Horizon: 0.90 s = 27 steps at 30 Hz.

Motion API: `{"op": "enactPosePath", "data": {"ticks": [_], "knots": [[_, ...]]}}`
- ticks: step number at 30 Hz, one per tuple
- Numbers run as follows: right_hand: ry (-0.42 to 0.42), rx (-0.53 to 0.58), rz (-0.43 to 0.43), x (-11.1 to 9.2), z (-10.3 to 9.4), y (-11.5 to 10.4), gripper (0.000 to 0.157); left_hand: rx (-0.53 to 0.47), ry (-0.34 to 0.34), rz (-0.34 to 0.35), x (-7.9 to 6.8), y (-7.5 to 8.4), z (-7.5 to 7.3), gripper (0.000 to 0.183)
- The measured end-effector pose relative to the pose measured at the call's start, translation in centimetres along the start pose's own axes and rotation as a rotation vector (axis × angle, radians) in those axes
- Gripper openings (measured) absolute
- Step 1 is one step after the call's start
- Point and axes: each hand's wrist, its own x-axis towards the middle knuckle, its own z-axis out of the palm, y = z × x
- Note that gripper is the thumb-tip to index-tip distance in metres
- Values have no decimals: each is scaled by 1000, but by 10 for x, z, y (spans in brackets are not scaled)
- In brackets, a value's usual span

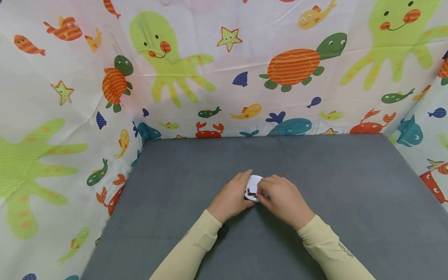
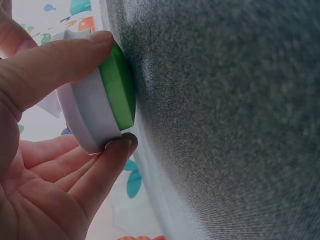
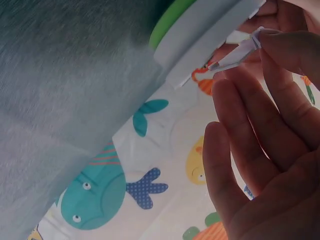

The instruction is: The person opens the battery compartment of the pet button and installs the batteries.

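A small round white device (image 1: 254, 181) with a dotted pattern of holes on its upper face sits on the grey surface. Its lower part is a green base (image 2: 119, 87), close against the cloth. My left hand (image 1: 231, 196) grips the device's rim between thumb and fingers. Thumb and index finger of my right hand (image 1: 285, 200) pinch a small white flap (image 3: 242, 52), which stands tilted up from the device's face. Beside the flap, a small dark opening (image 1: 251, 192) with bits of red shows in the head view.
The grey cloth-covered table (image 1: 189, 163) spreads around both hands. A white curtain (image 1: 224, 97) printed with sea animals rises behind it and along both sides.
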Motion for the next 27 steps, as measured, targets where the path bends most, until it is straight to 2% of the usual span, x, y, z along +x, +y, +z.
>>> {"op": "enactPosePath", "data": {"ticks": [12,18,21,27], "knots": [[31,8,-27,1,10,-2,19,0,-11,-17,2,1,0,98],[17,5,-8,2,11,-3,22,-1,-5,-11,2,0,0,98],[-14,44,49,2,11,-2,18,-4,-3,-11,1,1,0,98],[-49,154,241,-2,11,4,16,9,-14,-26,2,3,0,99]]}}
